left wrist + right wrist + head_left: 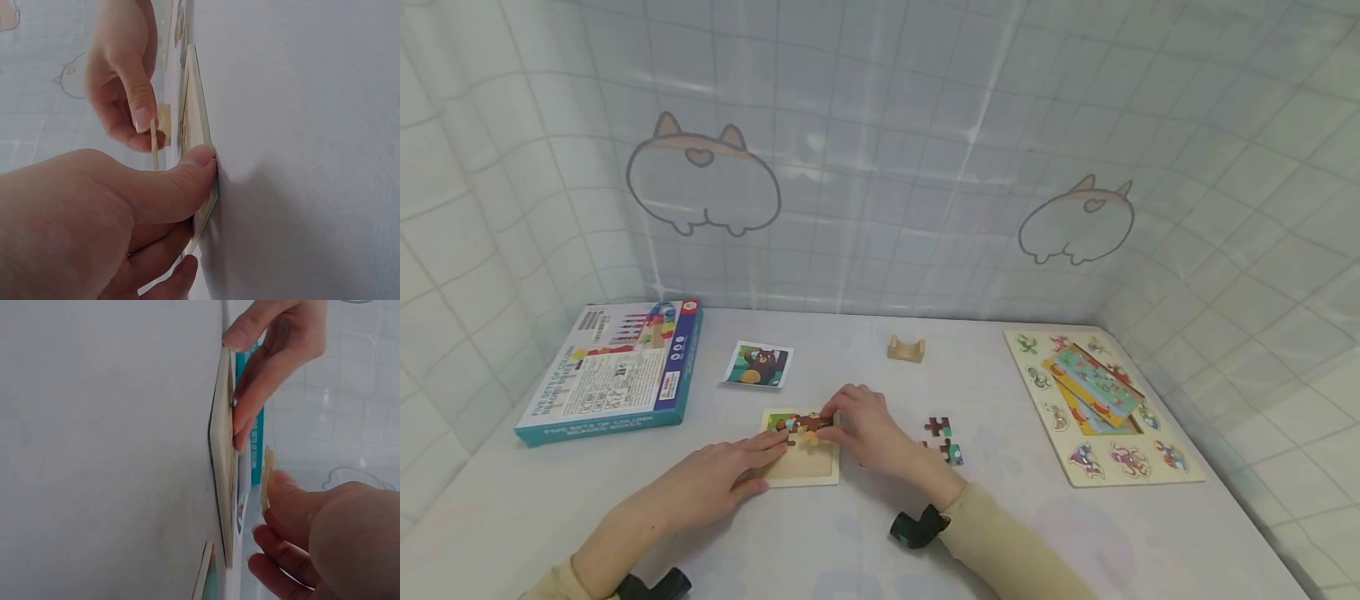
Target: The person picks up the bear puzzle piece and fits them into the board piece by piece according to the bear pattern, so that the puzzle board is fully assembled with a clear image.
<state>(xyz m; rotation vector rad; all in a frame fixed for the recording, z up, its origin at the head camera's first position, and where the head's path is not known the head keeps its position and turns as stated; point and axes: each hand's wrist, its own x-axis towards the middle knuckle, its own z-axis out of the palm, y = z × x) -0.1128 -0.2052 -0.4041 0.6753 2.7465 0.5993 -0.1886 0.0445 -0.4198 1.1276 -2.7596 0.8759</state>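
Note:
A shallow wooden puzzle tray [808, 469] lies on the table, with bear-picture pieces showing in its upper part. My left hand [730, 471] holds the tray at its left side, thumb at the edge and fingers reaching over the top. Between right thumb and fingers, my right hand [868, 429] pinches a jigsaw piece [267, 481] above the tray. Both wrist views show this piece edge-on, raised off the tray and hiding its printed face. Loose jigsaw pieces [937, 426] lie to the right, partly behind the right wrist.
A bear picture card [760, 367] lies behind the tray, and a small wooden stand [906, 349] is further right. On the left sits a flat toy box [610, 367]. The animal board [1060, 446] at right carries stacked picture puzzles [1097, 379]. Curtains enclose the table.

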